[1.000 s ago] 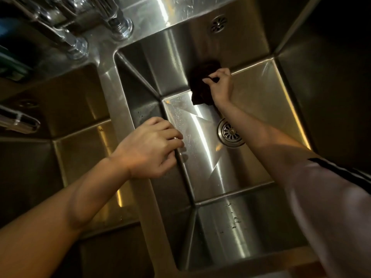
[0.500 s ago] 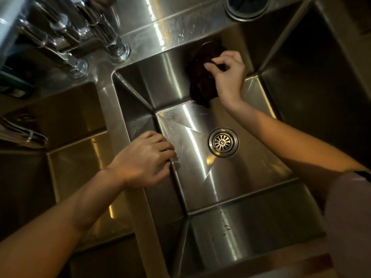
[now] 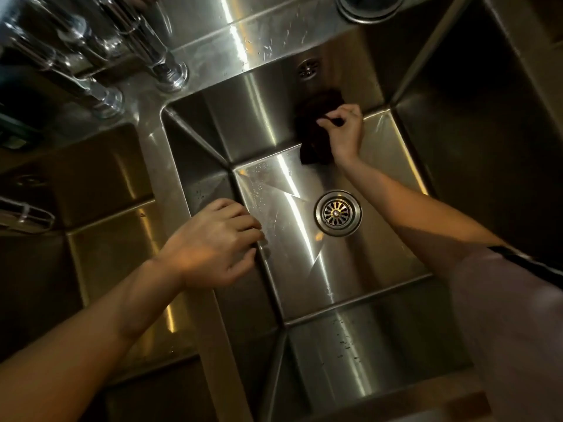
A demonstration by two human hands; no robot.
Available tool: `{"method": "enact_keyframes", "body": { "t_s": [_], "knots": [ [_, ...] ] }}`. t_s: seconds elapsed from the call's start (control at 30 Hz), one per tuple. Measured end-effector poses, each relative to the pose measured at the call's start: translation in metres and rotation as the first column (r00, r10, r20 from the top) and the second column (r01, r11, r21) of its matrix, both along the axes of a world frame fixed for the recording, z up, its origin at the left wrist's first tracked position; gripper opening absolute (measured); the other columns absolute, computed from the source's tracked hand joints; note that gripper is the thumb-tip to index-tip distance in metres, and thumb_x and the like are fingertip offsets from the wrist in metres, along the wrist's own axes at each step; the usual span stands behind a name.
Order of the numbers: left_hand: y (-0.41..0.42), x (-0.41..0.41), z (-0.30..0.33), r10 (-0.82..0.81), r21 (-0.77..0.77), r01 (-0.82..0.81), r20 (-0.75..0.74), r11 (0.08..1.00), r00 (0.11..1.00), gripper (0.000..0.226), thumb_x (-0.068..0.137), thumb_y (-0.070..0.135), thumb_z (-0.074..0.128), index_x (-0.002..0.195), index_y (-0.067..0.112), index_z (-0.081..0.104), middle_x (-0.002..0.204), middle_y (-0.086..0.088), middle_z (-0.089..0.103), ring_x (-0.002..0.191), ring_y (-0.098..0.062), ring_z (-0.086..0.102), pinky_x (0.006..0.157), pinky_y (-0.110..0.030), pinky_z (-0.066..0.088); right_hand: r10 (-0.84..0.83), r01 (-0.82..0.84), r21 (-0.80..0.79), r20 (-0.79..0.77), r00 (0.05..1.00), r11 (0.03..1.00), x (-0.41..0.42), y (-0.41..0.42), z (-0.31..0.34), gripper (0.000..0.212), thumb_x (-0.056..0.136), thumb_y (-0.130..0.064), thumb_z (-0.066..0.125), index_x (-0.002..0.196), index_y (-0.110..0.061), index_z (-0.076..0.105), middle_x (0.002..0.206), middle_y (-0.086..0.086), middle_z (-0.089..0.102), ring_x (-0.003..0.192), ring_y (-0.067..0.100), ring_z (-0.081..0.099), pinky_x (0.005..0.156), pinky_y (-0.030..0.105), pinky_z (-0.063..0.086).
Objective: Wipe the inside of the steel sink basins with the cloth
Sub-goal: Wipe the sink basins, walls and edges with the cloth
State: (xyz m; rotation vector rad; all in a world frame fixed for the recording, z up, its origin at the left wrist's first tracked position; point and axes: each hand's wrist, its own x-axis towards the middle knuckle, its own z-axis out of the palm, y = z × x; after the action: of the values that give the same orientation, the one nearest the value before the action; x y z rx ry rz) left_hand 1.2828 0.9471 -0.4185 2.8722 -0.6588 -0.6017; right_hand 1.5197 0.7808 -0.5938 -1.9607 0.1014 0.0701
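A double steel sink fills the view. Inside the right basin [image 3: 304, 263], my right hand [image 3: 345, 135] grips a dark cloth [image 3: 313, 132] and holds it against the far wall, just above the basin floor and below the small overflow hole [image 3: 308, 67]. The round drain strainer [image 3: 337, 213] sits in the floor nearer to me. My left hand [image 3: 213, 242] rests on the divider [image 3: 170, 184] between the two basins, fingers curled over its edge and holding nothing else. The left basin [image 3: 115, 257] lies to the left.
Chrome tap bases [image 3: 170, 73] and pipes stand on the back ledge at the upper left. A round metal fitting [image 3: 370, 6] sits on the ledge at the top. A wire-like object [image 3: 24, 216] hangs at the left edge. Water drops speckle the near wall [image 3: 344, 345].
My right hand and the cloth moved up the far wall, then came back down to the seam with the floor. The overflow hole shows again. My left hand stayed on the divider.
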Motion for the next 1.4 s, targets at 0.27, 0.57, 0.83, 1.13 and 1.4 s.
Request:
{"method": "enact_keyframes", "body": {
  "t_s": [0.27,0.57,0.83,1.13,1.4],
  "knots": [
    [-0.001,0.001,0.002,-0.005,-0.013,0.005,0.01,1.0,1.0,0.041,0.086,0.039,0.04,0.103,0.019,0.071,0.103,0.002,0.07,0.098,-0.018,0.061,0.094,-0.035,0.035,0.063,-0.073,-0.142,-0.074,0.995,0.987,0.01,-0.011,-0.025,0.02,0.068,-0.008,0.08,0.082,0.003,0.07,0.094,0.001,0.05,0.09,0.011,0.05,0.081,0.015,0.037],
    [-0.003,0.003,0.006,0.0,0.023,0.0,-0.006,1.0,1.0,0.04,0.085,0.04,0.041,0.101,0.021,0.072,0.102,0.003,0.07,0.097,-0.017,0.062,0.092,-0.033,0.034,0.045,-0.032,-0.069,0.193,0.98,0.997,0.013,-0.022,0.062,0.018,0.07,-0.012,0.078,0.084,-0.002,0.074,0.092,-0.001,0.052,0.091,0.007,0.052,0.083,0.01,0.037],
    [-0.003,0.003,0.004,-0.005,0.028,0.005,-0.013,1.0,1.0,0.04,0.085,0.041,0.041,0.101,0.022,0.072,0.102,0.003,0.071,0.096,-0.017,0.064,0.092,-0.032,0.032,0.011,-0.028,0.047,0.318,0.948,0.999,0.018,-0.03,0.099,0.015,0.074,-0.015,0.076,0.084,-0.004,0.073,0.089,-0.012,0.047,0.086,0.001,0.051,0.082,0.02,0.045],
    [-0.002,0.003,0.003,-0.02,-0.001,0.02,-0.007,1.0,1.0,0.04,0.085,0.038,0.042,0.099,0.017,0.074,0.101,0.0,0.071,0.095,-0.019,0.063,0.092,-0.033,0.035,0.078,-0.068,-0.195,0.044,0.996,0.979,0.024,-0.034,0.001,0.018,0.072,-0.017,0.077,0.083,-0.005,0.072,0.095,-0.003,0.05,0.099,0.019,0.057,0.088,0.019,0.039],
    [-0.002,0.004,0.005,-0.032,0.018,0.032,-0.01,0.999,0.999,0.042,0.086,0.038,0.041,0.099,0.016,0.074,0.102,-0.001,0.071,0.097,-0.021,0.064,0.095,-0.034,0.035,0.045,-0.061,-0.22,-0.078,0.996,0.974,0.028,-0.03,-0.028,0.016,0.072,-0.013,0.077,0.082,-0.004,0.068,0.097,-0.003,0.048,0.104,0.023,0.055,0.088,0.021,0.038]
  ]
}}
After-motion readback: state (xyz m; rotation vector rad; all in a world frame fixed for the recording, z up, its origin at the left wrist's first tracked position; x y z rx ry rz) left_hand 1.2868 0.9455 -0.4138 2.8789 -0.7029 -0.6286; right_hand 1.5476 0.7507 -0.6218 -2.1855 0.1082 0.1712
